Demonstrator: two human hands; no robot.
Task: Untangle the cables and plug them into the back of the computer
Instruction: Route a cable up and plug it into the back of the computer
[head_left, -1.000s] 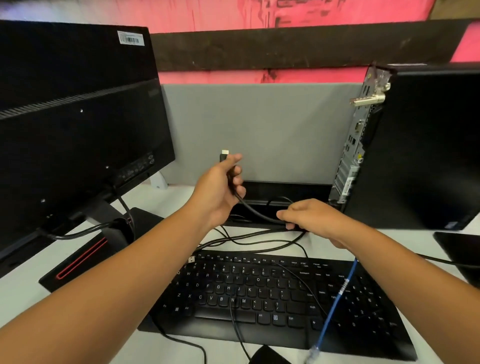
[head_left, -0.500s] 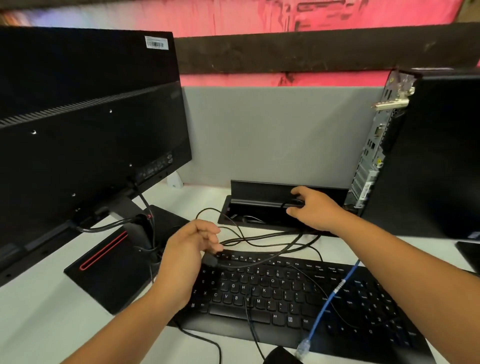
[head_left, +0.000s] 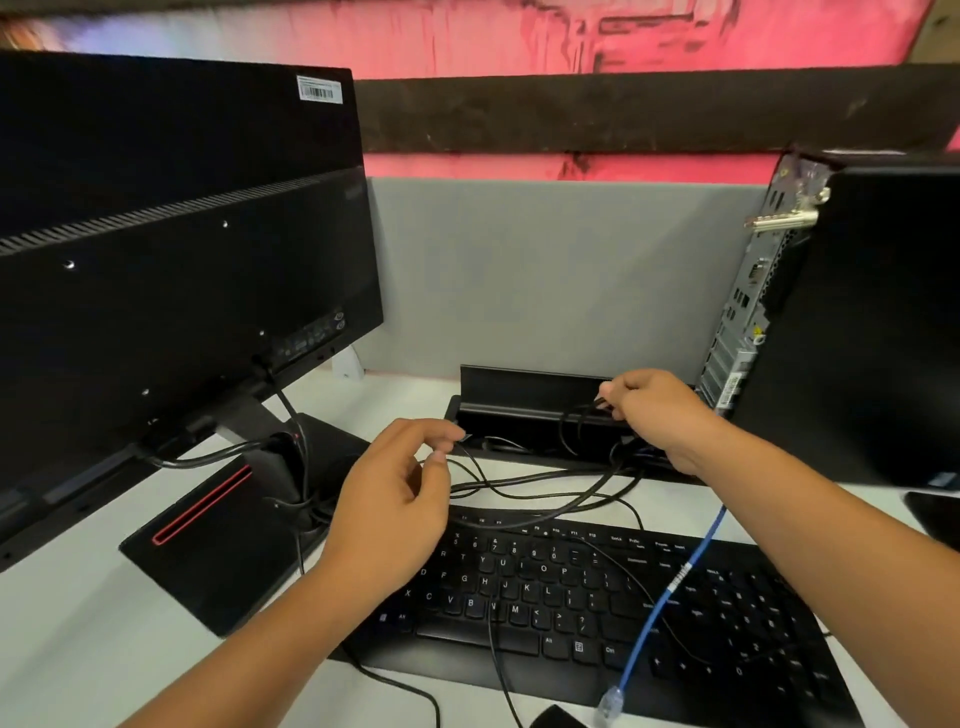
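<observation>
Black cables, several, tangled: they lie on the white desk between the keyboard's far edge and the cable tray at the desk's back edge, their long runs mostly left to right, sagging in loops. One thin strand runs front to back over the keyboard and off the near edge.

Left hand: fingers curled, thumb and forefinger pinching a small black plug at the end of one cable, its tip pointing right and away towards the tray. Half a second earlier this hand sat lower, nearer the keyboard's left corner; a second ago it held the plug raised, tip up.

Right hand: fingers curled round a black cable at the tray's right end, just beside the computer. It has lifted slightly from the tray since the previous frame.

Computer: upright tower at the desk's right edge, rear port panel facing left.

Blue cable: runs diagonally across the keyboard's right half, clear connector at the near edge, pointing towards the viewer.

Monitor: back facing the viewer, left side.
</observation>
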